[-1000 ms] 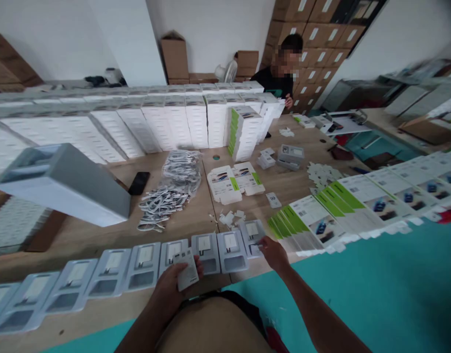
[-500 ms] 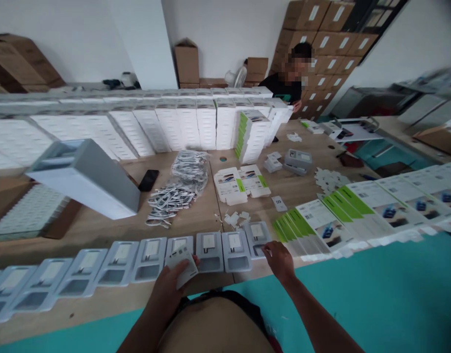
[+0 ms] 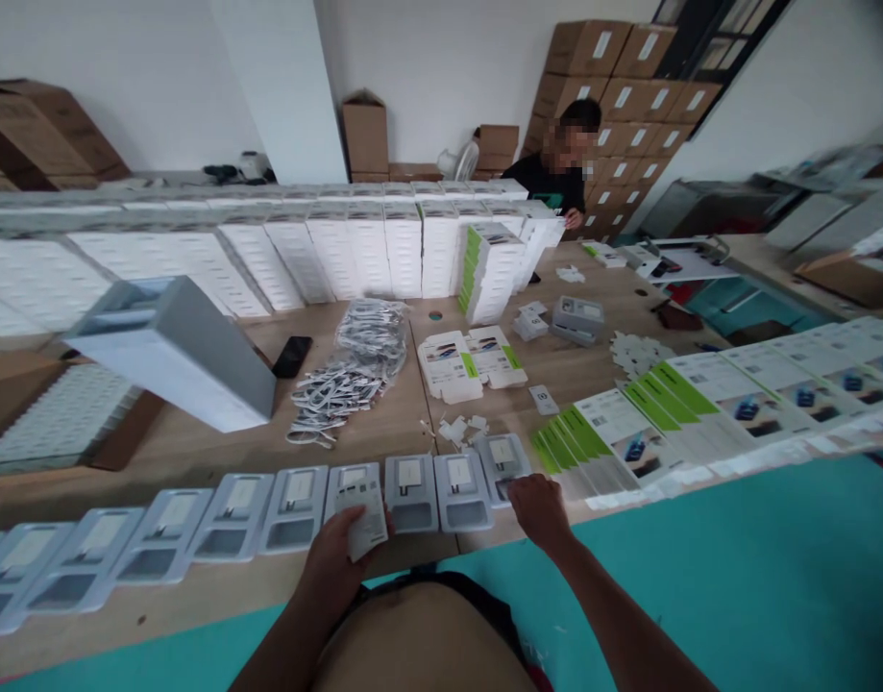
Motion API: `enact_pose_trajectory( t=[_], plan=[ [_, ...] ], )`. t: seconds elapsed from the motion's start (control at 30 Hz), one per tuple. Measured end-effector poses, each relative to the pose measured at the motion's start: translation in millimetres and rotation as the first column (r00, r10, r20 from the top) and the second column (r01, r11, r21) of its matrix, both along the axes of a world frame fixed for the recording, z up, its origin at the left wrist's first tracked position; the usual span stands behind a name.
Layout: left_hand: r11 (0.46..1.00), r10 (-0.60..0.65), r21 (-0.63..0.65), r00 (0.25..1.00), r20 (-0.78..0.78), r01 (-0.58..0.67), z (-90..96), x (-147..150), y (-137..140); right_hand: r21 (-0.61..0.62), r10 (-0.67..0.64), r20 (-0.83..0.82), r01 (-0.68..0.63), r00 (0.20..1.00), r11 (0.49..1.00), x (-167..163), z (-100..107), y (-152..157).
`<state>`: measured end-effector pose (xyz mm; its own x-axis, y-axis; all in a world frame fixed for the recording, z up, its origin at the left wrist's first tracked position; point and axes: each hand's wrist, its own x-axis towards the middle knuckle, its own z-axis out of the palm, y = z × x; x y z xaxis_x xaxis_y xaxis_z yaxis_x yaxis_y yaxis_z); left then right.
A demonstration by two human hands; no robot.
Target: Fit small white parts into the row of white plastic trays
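My left hand (image 3: 336, 548) is closed around white printed cards (image 3: 367, 514), held just above the near edge of the table. Behind them, one grey plastic tray (image 3: 332, 490) is partly hidden. My right hand (image 3: 538, 509) is at the last grey tray (image 3: 500, 452) on the right, its fingers curled in over the lower hollow. Whatever those fingers hold, if anything, is hidden. A row of similar trays (image 3: 237, 517) runs off to the left, each with a pale flat piece in its upper hollow.
Green-and-white printed cartons (image 3: 635, 447) overlap to the right. Bundled white cables (image 3: 369, 336), flat cartons (image 3: 452, 365) and a phone (image 3: 292, 357) lie mid-table. A tall grey tray stack (image 3: 188, 356) leans at left. Behind the white box wall (image 3: 344, 255) is another person (image 3: 556, 173).
The cards in my left hand have turned more upright. My right hand has moved slightly left and its fingers have curled further in over the end tray.
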<state>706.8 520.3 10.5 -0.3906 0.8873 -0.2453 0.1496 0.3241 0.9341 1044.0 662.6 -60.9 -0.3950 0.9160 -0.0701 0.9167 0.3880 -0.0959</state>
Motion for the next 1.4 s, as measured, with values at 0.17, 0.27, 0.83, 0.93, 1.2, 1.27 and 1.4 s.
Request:
enact_pose_trajectory(
  t=[0.17, 0.27, 0.83, 0.93, 1.2, 1.27, 1.4],
  plan=[
    [0.999, 0.005, -0.043, 0.998, 0.069, -0.002, 19.7, 8, 0, -0.014, -0.065, -0.412, 0.065, 0.909, 0.998, -38, 31, -13],
    [0.990, 0.106, -0.129, 0.912, 0.395, -0.059, 32.6, 21, 8, -0.309, -0.180, -0.694, -0.063, 0.697, 0.949, -88, 52, -30],
    [0.988, 0.152, -0.094, 0.840, 0.521, -0.121, 54.7, 15, 25, -0.345, -0.237, -0.925, -0.396, 0.296, 0.851, -167, 83, -45],
    [0.995, 0.094, -0.067, 0.843, 0.530, -0.068, 55.4, 13, 28, -0.143, 0.005, -0.940, -0.407, 0.342, 0.902, -163, 88, -42],
    [1.000, 0.013, -0.012, 0.922, 0.387, -0.009, 36.0, 17, 42, -0.564, -0.438, -0.811, -0.321, 0.387, 0.761, -160, 79, -36],
    [0.999, 0.007, -0.037, 0.940, 0.341, 0.006, 31.2, 17, 43, -0.593, -0.461, -0.792, -0.325, 0.400, 0.736, -160, 76, -34],
    [0.993, 0.016, -0.113, 0.953, 0.304, 0.020, 23.9, 18, 45, -0.587, -0.479, -0.802, -0.326, 0.358, 0.741, -156, 72, -32]
  ],
)
